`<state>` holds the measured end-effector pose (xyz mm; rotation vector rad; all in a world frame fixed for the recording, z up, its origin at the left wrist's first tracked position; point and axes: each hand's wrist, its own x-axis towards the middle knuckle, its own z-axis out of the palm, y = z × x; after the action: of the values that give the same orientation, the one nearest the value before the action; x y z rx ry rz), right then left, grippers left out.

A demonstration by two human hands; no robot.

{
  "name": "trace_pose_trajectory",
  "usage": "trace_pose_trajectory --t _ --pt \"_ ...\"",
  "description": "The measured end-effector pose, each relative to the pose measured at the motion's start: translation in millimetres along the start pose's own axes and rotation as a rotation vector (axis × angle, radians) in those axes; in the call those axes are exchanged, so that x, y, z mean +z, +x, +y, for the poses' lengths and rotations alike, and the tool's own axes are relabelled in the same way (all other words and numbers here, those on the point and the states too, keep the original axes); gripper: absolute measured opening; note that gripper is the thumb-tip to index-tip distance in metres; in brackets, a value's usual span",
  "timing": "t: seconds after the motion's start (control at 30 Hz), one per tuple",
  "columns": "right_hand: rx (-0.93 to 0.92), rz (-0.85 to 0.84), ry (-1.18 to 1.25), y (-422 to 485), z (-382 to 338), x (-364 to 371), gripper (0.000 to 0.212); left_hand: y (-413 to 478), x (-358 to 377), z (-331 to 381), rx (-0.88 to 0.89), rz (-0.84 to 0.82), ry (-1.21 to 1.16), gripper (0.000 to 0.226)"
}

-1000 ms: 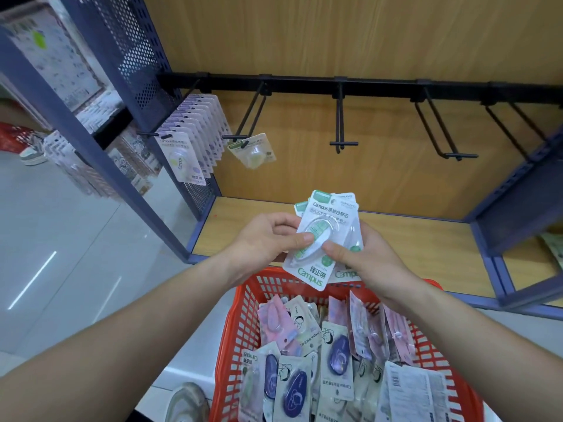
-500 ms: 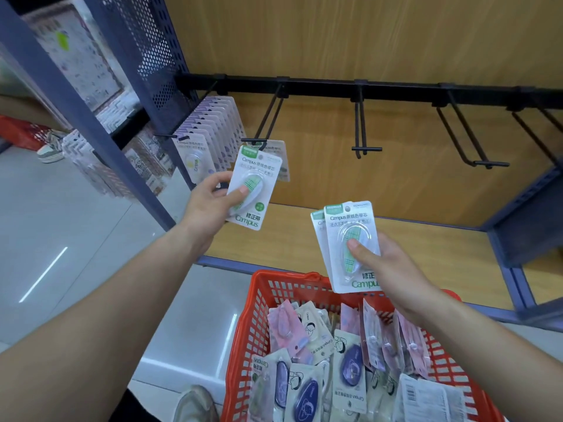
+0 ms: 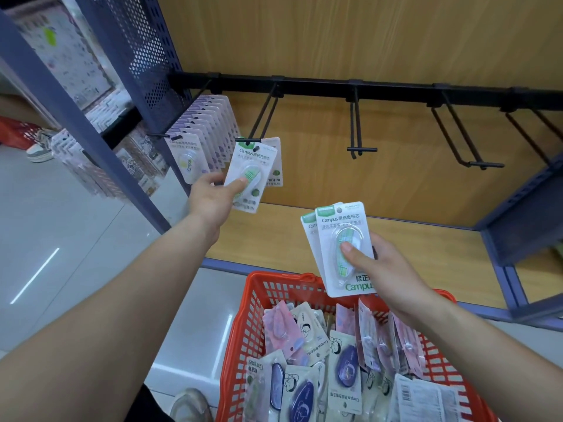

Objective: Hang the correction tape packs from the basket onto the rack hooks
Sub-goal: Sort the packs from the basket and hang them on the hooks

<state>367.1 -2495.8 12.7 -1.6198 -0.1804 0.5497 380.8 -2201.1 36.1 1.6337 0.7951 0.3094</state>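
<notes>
Basket (image 3: 243,339): orange-red lattice. Hooks (image 3: 359,149): black. Backboard (image 3: 365,41): tan woodgrain. Held pack (image 3: 251,178): white card, green plaid tape.

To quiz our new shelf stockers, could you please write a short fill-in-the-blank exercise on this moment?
1. The left hand holds one green pack at the tip of the hook that is ___ from the left.
2. The right hand grips ___ green packs above the basket.
3. The brand printed on those packs reads ___.

Missing words: second; two; Campus.
</notes>
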Motion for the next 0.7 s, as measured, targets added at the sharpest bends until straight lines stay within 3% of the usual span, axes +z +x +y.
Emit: trace_pose_trajectory --t 0.07,0.1,0.13,0.2,0.27,0.3,0.53,0.7 --pt "-0.014 0.003 -0.004 -0.1 -1.5 0.8 0.018 -9.7 4.6 0.0 -0.044 0.085 0.145 0.074" --pt "-0.018 0.011 0.002 -0.2 -2.3 1.8 0.018 -19.3 6.5 0.8 -0.051 0.061 0.165 0.075" --pt "-0.018 0.029 0.019 0.0 -2.9 3.1 0.019 -31.5 8.6 1.5 -0.051 -0.027 0.145 0.066" --pt "-0.015 0.077 0.065 0.8 -3.1 5.6 0.02 -62.3 14.4 1.4 -0.086 -0.368 0.084 0.043" --pt "-0.017 0.108 0.114 2.3 -3.5 10.4 0.022 -89.1 19.3 -2.2 -0.103 -0.668 0.062 0.034" --pt "-0.019 0.117 0.139 4.0 -5.2 14.1 0.023 -96.1 22.1 -7.0 -0.095 -0.733 0.028 0.033" --pt "-0.043 0.197 0.209 34.3 -21.6 51.6 0.018 -62.4 1.0 -2.7 0.026 -0.436 -0.104 0.028" --pt "-0.046 0.207 0.145 41.7 -20.7 55.7 0.016 -26.9 -25.8 -1.7 0.054 -0.361 -0.067 0.026"
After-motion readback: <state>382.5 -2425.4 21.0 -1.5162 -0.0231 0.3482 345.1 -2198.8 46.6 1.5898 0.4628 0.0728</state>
